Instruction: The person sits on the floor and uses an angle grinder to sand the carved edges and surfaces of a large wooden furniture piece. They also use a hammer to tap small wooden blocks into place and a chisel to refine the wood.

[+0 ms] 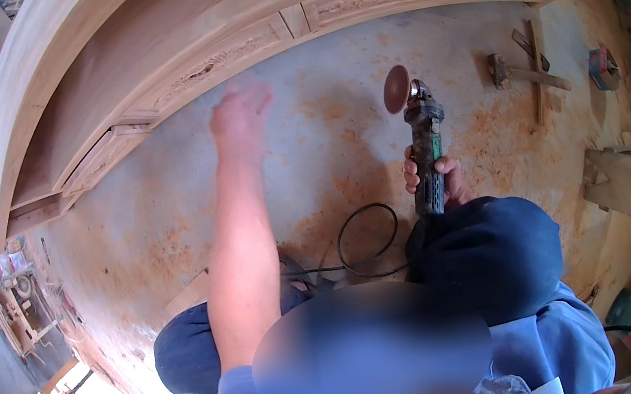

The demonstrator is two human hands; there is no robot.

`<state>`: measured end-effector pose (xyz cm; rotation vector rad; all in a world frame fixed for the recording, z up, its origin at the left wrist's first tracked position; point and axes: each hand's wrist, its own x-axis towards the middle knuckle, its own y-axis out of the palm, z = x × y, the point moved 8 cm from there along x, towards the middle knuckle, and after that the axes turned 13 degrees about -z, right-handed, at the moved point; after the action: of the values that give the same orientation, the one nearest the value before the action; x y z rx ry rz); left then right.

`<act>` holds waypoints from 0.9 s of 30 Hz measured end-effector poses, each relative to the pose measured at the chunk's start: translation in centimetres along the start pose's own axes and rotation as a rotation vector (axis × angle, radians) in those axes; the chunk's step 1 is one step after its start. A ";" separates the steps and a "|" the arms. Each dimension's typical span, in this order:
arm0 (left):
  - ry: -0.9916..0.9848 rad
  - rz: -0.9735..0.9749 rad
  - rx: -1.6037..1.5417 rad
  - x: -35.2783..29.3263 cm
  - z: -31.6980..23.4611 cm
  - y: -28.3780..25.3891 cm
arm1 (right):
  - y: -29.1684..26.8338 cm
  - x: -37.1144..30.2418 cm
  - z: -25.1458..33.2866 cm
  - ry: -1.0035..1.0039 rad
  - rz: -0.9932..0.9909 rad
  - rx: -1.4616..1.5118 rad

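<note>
My right hand (454, 175) is wrapped round the body of an angle grinder (425, 147), just beyond my right knee. The tool points away from me, with a round reddish-brown disc (397, 89) on its head, apart from the wood. My left arm stretches forward, and my left hand (240, 110) is smeared by motion near the lower edge of a large wooden furniture piece (226, 46). Carved drawer-like panels (208, 67) run along that edge. Whether the left hand touches the wood, or how its fingers lie, I cannot make out.
A black cord (367, 207) loops on the dusty floor (315, 139) between my knees. Towards the right lie a hammer (527, 73), wooden strips, a small red-and-dark box (603, 69) and a wooden block (623, 181). Wood scraps (20, 314) and clutter lie at the left.
</note>
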<state>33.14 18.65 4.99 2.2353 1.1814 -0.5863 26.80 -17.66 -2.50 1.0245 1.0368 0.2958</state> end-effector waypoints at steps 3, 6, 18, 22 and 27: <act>0.048 -0.004 0.141 -3.6 -0.2 -0.1 | -1.2 1.8 0.5 0.002 0.063 0.101; 0.619 -0.100 0.364 -3.0 -11.7 -4.4 | -2.8 4.0 -0.6 0.008 0.147 0.198; 2.022 -0.517 1.447 -12.1 -29.0 -0.2 | -15.2 -6.7 -6.2 -0.042 -0.314 0.112; 1.938 -0.667 1.369 -9.9 -32.1 -1.9 | -17.0 -11.1 -6.9 -0.049 -0.469 -0.031; 2.006 -0.659 1.337 -9.1 -32.6 -1.9 | -18.6 -14.1 -7.4 -0.028 -0.649 -0.252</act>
<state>30.86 34.76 34.71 3.1387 3.0439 1.8835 8.93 -32.37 -10.43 0.4279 1.2133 -0.1193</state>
